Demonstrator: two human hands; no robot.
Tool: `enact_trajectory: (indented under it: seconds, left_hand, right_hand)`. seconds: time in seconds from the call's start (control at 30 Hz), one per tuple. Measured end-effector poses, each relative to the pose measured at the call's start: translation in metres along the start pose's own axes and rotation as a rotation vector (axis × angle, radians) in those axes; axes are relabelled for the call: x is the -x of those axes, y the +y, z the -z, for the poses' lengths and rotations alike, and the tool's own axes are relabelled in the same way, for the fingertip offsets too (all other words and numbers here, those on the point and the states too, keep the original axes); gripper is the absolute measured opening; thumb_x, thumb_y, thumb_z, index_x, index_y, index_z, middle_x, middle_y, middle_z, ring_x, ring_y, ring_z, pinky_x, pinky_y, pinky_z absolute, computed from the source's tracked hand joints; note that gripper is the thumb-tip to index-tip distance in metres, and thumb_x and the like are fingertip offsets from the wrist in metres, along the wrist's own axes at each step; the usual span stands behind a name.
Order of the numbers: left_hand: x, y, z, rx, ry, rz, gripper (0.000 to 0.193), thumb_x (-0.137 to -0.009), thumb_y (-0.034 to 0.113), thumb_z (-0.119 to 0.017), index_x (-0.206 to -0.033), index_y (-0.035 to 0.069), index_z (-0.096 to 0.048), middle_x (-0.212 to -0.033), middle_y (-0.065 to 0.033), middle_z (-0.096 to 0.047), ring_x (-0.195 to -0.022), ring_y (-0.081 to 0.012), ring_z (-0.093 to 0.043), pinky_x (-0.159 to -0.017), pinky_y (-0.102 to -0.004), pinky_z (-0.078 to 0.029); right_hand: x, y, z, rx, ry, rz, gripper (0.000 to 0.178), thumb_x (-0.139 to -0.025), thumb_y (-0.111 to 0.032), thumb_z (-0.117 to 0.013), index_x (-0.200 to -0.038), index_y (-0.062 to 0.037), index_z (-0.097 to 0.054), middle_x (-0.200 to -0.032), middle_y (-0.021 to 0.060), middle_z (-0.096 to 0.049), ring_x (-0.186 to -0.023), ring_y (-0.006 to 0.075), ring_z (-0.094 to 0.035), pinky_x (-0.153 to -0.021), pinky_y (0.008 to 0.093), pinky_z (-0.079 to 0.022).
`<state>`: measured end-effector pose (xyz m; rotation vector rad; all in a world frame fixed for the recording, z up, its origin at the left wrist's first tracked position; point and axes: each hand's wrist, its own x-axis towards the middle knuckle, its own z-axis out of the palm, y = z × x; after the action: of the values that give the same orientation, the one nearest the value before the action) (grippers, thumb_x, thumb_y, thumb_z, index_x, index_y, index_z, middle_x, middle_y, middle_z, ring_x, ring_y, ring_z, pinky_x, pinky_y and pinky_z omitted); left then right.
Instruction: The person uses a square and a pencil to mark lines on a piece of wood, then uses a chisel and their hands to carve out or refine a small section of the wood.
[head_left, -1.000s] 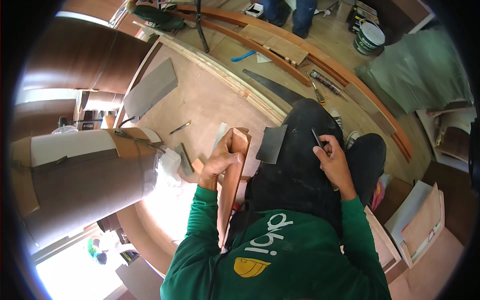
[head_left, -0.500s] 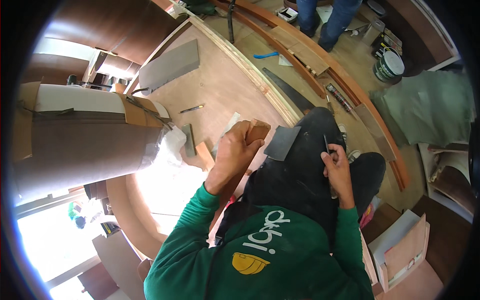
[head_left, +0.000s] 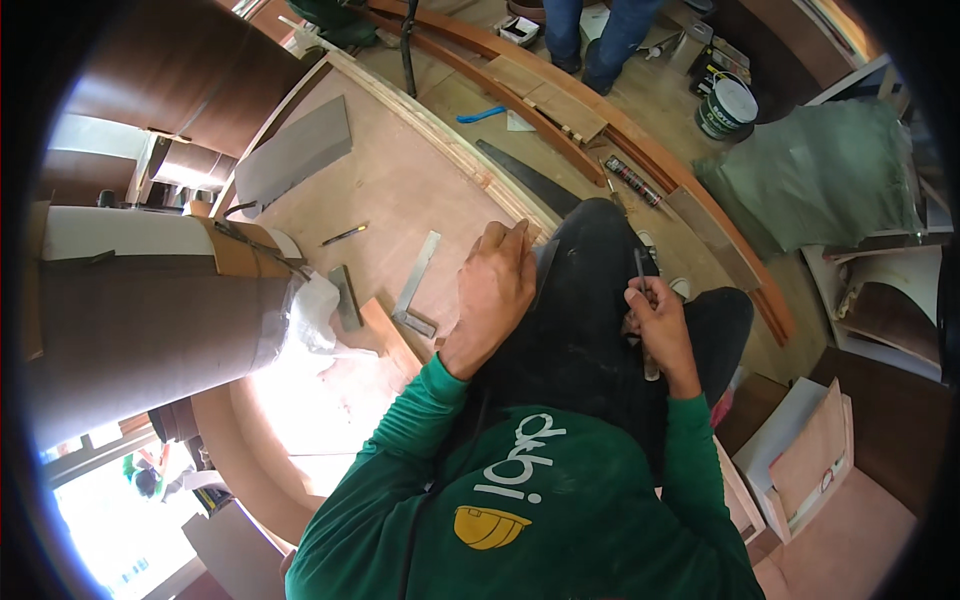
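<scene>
- The right hand (head_left: 662,325) has its fingers pressed together on a slim dark tool (head_left: 640,266); the upper part of this tool stands out beyond the fingertips, above the dark trousers (head_left: 585,310).
- The left hand (head_left: 495,285) shows only its back, so I cannot tell if its fingers are clamped on something.
- Just left of this hand lies a metal square (head_left: 418,277).
- Farther left of it are a wooden strip (head_left: 390,338), a narrow block (head_left: 345,297) and a pencil (head_left: 345,235).

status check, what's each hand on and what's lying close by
Right hand gripping thin dark tool. Left hand back up beside black trousers, grip hidden. Metal square lying on board, left of left hand.
</scene>
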<state>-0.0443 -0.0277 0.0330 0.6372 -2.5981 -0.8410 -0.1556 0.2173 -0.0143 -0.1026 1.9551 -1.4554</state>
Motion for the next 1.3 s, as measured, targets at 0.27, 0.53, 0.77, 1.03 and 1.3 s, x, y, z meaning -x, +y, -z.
enact_trajectory:
  seconds: [0.27,0.53,0.77,1.03,1.3]
  left_hand:
    - [0.001,-0.011,-0.024,0.101,0.014,0.036,0.031,-0.094,0.006,-0.069,-0.125,0.002,-0.072,-0.103,-0.0167,-0.064,-0.097,-0.0392,-0.067,-0.083,-0.0499,-0.057]
    - [0.002,-0.028,-0.028,0.134,0.073,0.035,0.035,-0.089,0.006,-0.074,-0.124,0.005,-0.072,-0.101,-0.0174,-0.063,-0.096,-0.0395,-0.067,-0.080,-0.0501,-0.055]
    - [-0.011,-0.084,-0.045,0.147,0.148,-0.014,0.026,-0.089,0.008,-0.076,-0.115,0.006,-0.075,-0.095,-0.0189,-0.063,-0.087,-0.0405,-0.066,-0.075,-0.0511,-0.054]
    - [-0.014,-0.085,-0.032,0.186,0.014,0.095,0.036,-0.089,0.011,-0.076,-0.125,0.005,-0.075,-0.097,-0.0214,-0.063,-0.090,-0.0408,-0.067,-0.079,-0.0498,-0.054]
    - [-0.003,-0.084,-0.028,0.292,-0.102,0.058,0.055,-0.090,0.015,-0.075,-0.141,-0.003,-0.063,-0.119,-0.0275,-0.064,-0.112,-0.0463,-0.065,-0.095,-0.0503,-0.053]
  right_hand:
    - [0.013,-0.008,-0.012,0.166,0.010,0.026,0.031,-0.104,-0.023,-0.071,-0.124,0.0003,-0.068,-0.086,-0.0008,-0.062,-0.067,0.0074,-0.056,-0.063,0.0263,-0.048]
    - [0.009,-0.034,-0.028,0.090,0.020,0.051,0.026,-0.106,-0.022,-0.070,-0.122,-0.0015,-0.067,-0.079,-0.0029,-0.057,-0.060,0.0048,-0.051,-0.054,0.0243,-0.043]
    - [-0.001,-0.065,-0.058,0.186,-0.030,0.114,0.025,-0.105,-0.022,-0.070,-0.119,-0.0018,-0.068,-0.079,-0.0023,-0.060,-0.060,0.0055,-0.051,-0.055,0.0250,-0.044]
    - [-0.026,-0.072,-0.077,0.252,-0.100,0.180,0.031,-0.107,-0.028,-0.067,-0.115,0.0016,-0.072,-0.070,0.0046,-0.063,-0.054,0.0120,-0.059,-0.052,0.0322,-0.047]
    - [-0.028,-0.105,-0.097,0.259,-0.105,0.204,0.033,-0.107,-0.028,-0.067,-0.117,0.0024,-0.072,-0.069,0.0043,-0.061,-0.054,0.0124,-0.057,-0.053,0.0324,-0.047]
